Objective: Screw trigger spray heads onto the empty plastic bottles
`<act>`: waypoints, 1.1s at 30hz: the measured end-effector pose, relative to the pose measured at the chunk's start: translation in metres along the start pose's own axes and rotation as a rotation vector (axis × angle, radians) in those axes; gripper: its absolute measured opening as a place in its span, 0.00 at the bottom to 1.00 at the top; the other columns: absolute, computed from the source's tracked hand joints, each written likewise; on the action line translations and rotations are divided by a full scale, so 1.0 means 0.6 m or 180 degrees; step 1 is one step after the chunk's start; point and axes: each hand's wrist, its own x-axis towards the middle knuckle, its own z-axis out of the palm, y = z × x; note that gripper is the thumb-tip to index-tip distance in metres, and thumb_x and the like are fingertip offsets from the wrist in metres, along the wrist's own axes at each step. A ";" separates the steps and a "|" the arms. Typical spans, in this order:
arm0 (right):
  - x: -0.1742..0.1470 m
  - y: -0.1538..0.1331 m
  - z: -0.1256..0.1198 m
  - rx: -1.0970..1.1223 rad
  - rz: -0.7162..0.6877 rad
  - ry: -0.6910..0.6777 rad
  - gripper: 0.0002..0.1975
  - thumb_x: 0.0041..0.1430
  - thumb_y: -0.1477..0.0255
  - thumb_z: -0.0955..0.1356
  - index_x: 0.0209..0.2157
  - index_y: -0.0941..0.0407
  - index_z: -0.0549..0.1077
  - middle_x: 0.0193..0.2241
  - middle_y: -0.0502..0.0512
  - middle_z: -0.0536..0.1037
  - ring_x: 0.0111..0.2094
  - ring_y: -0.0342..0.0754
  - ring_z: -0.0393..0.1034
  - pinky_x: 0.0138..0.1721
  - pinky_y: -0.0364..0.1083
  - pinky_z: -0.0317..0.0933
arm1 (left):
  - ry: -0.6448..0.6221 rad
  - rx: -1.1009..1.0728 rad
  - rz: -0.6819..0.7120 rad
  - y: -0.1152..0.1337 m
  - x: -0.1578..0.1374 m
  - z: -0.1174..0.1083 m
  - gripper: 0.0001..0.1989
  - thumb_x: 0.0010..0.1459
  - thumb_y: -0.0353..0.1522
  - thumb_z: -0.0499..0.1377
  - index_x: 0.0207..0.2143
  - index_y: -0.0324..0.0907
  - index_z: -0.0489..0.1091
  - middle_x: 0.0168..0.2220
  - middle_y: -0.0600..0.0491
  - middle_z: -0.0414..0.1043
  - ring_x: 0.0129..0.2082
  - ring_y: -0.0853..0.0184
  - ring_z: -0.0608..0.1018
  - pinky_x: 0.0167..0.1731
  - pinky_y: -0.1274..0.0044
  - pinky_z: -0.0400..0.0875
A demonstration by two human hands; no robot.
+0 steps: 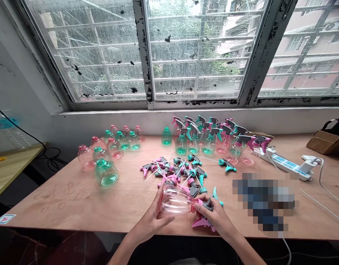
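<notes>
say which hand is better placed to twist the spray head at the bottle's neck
Probably the right hand: it grips the spray head, while the left hand supports the pink bottle around its body.

From my end it looks like a workroom: bottles (106, 173), piled sprayers (173, 170) and a power strip (288, 165) on a table (75, 200) under a window (197, 55).

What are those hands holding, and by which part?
The left hand holds a pink bottle by its base end; the right hand holds a spray head near its collar.
</notes>
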 end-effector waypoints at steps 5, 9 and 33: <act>-0.001 0.003 -0.002 -0.0028 0.0035 -0.0038 0.18 0.56 0.56 0.75 0.34 0.55 0.71 0.22 0.48 0.78 0.23 0.47 0.71 0.29 0.45 0.64 | -0.0006 -0.0029 0.0009 -0.008 -0.001 -0.003 0.54 0.58 0.39 0.68 0.72 0.60 0.31 0.76 0.50 0.33 0.72 0.49 0.52 0.70 0.58 0.46; 0.000 0.009 -0.003 -0.0041 0.0030 -0.0070 0.17 0.56 0.57 0.75 0.34 0.55 0.72 0.21 0.48 0.78 0.23 0.48 0.72 0.29 0.46 0.64 | -0.0011 -0.0045 0.0005 -0.004 -0.001 -0.001 0.50 0.60 0.40 0.66 0.72 0.58 0.34 0.76 0.50 0.35 0.73 0.50 0.49 0.70 0.58 0.45; 0.001 0.011 -0.006 -0.0088 -0.0017 -0.0002 0.18 0.56 0.54 0.75 0.34 0.54 0.72 0.23 0.48 0.79 0.23 0.47 0.73 0.28 0.45 0.65 | 0.0017 -0.0068 0.0030 -0.008 0.001 -0.002 0.54 0.59 0.38 0.68 0.72 0.59 0.31 0.76 0.54 0.26 0.74 0.52 0.39 0.72 0.60 0.37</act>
